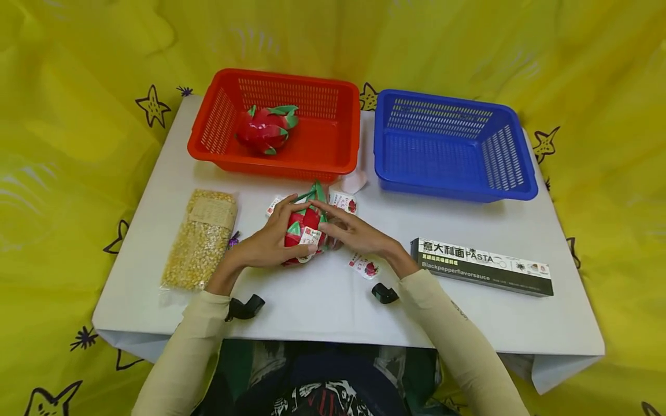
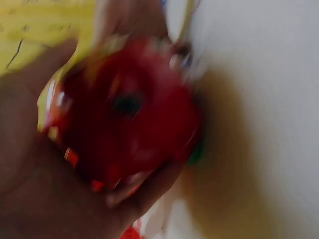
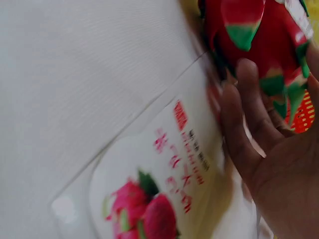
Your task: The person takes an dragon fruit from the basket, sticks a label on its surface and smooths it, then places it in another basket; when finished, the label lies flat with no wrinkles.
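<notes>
A red dragon fruit with green scales is between both hands in the middle of the white table. A white label with print lies on its near side. My left hand cups the fruit from the left, its thumb pressing at the label. From the right, my right hand holds it near the green tips, thumb and fingers on either side. Blurred in the left wrist view, the fruit's red end sits in the left palm. A printed dragon fruit label lies below the right fingers.
Behind stand a red basket with another dragon fruit and a blue basket. A bag of corn kernels lies left, a pasta box right. Black elbow-shaped pieces rest near the front edge.
</notes>
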The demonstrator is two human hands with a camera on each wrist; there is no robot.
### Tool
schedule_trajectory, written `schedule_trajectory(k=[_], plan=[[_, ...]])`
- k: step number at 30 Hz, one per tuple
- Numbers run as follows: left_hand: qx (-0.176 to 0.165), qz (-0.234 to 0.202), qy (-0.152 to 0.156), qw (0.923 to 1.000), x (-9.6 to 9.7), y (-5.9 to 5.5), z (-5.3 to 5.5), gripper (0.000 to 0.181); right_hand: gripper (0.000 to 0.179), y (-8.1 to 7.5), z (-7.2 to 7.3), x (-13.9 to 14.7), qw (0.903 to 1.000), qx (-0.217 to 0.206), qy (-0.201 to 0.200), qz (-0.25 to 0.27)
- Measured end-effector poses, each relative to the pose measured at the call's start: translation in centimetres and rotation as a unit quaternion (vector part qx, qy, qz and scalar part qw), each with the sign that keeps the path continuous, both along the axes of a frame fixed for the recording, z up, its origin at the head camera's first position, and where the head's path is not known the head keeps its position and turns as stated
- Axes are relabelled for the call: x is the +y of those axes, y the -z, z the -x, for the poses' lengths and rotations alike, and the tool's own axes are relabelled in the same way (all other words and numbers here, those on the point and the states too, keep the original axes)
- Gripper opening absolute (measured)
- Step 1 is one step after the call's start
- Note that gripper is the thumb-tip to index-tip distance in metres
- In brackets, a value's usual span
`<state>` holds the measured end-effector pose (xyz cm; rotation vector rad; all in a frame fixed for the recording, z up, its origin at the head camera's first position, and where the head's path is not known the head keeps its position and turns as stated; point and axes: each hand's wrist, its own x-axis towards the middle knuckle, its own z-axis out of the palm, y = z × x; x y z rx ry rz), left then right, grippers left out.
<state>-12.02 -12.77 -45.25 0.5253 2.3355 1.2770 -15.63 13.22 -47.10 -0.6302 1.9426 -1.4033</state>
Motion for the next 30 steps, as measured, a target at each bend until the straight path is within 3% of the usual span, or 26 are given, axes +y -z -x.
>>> schedule_trajectory(k=[2, 4, 9, 13, 18, 24, 30], plan=[[-0.024, -0.017, 0.036, 0.9989, -0.6, 0.0, 0.4, 0.095, 0.062, 0.2, -0.3, 0.0, 0.9999, 0.006, 0.011, 0.001], [-0.036, -0.03, 0.059, 0.9971, -0.9, 0.1, 0.7, 0.095, 0.068, 0.3, -0.5, -0.1, 0.9998, 0.016, 0.014, 0.002], [-0.02, -0.039, 0.09, 0.995, -1.1, 0.1, 0.7, 0.08, 0.102, 0.2, -1.0, -0.8, 0.9976, 0.067, -0.007, -0.015], [-0.01, -0.027, 0.089, 0.9956, -1.0, -0.2, 0.6, 0.091, 0.11, 0.3, -1.1, -1.2, 0.9935, 0.104, 0.004, -0.046], [-0.028, -0.005, 0.085, 0.9959, -1.0, -0.6, 0.7, 0.112, 0.113, 0.2, -1.0, -1.2, 0.986, 0.142, 0.017, -0.086], [-0.011, 0.001, 0.089, 0.996, -0.7, -1.2, 0.8, 0.115, 0.121, 0.0, -1.1, -1.2, 0.9768, 0.176, 0.024, -0.12], [0.011, 0.01, 0.072, 0.9973, -0.3, -0.6, 0.3, 0.113, 0.125, 0.0, -1.7, -1.2, 0.9697, 0.174, 0.025, -0.169]])
